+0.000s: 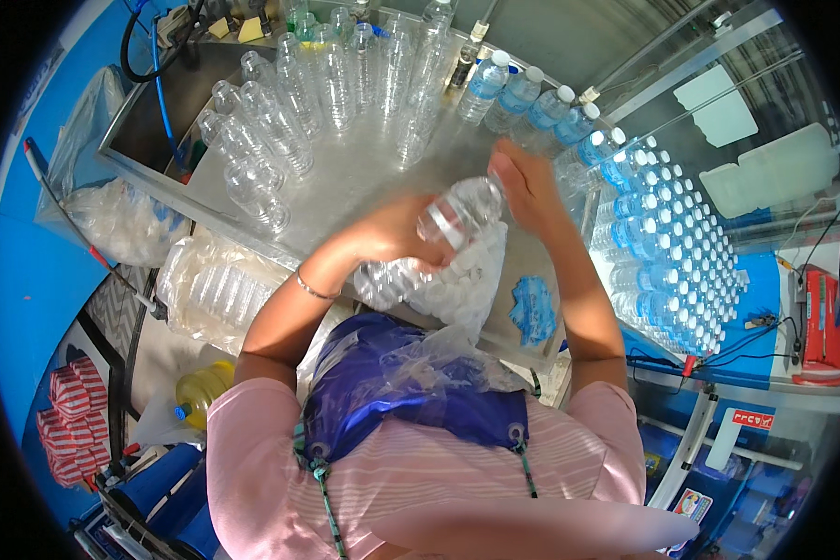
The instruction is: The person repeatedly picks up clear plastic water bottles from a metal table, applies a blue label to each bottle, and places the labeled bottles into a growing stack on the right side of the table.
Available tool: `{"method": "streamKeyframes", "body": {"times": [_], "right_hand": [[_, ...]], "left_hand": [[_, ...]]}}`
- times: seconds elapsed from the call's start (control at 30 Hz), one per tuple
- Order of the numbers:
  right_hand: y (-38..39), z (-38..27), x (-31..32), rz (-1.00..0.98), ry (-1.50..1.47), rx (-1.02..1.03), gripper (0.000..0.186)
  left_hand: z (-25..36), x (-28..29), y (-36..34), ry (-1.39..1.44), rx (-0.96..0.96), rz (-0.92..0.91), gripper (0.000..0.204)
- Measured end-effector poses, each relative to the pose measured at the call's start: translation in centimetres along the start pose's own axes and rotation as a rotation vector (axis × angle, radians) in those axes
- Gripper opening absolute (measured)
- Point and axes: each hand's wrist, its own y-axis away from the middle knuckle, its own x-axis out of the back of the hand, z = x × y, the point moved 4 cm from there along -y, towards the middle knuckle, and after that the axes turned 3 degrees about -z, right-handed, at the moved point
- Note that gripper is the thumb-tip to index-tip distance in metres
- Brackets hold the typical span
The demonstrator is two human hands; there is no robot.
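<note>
My left hand [406,233] is closed around a clear, unlabelled plastic bottle [462,205], tilted over the steel work surface [331,187]. My right hand [525,187] is closed at the bottle's upper end, slightly blurred; I cannot make out what its fingers grip. Under the bottle lies crumpled white and clear plastic [467,289]. Blue labels [532,313] lie to its right. Several empty bottles [336,84] stand along the back and left of the surface. Behind my right hand, capped bottles with blue labels [523,98] stand in a row.
Many filled, capped bottles [667,252] are massed at the right. A steel basin [140,126] with a blue hose [165,112] is at the upper left. Wrapped bottles [219,289], a yellow jug [199,392] and red-striped bundles [70,420] sit at the left. A red device [821,327] is at far right.
</note>
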Motion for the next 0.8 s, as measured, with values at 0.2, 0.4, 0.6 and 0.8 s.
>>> {"method": "streamKeyframes", "body": {"times": [0.2, 0.4, 0.6, 0.8], "right_hand": [[2.6, -2.8, 2.4, 0.084, -0.153, 0.43, 0.049], [3.0, -1.3, 2.3, 0.162, -0.154, 0.232, 0.04], [3.9, 2.8, 0.4, 0.062, -0.021, -0.157, 0.038], [9.9, 8.4, 1.1, 0.386, -0.697, -0.339, 0.03]], "left_hand": [[-0.1, -4.0, 0.9, 0.926, 0.106, -0.435, 0.087], [0.7, -2.8, -0.4, 0.468, 0.074, -0.296, 0.077], [0.5, -1.4, -2.1, -0.747, 0.151, 0.208, 0.065], [-0.1, -0.8, -5.8, -0.913, -0.275, 0.57, 0.077]]}}
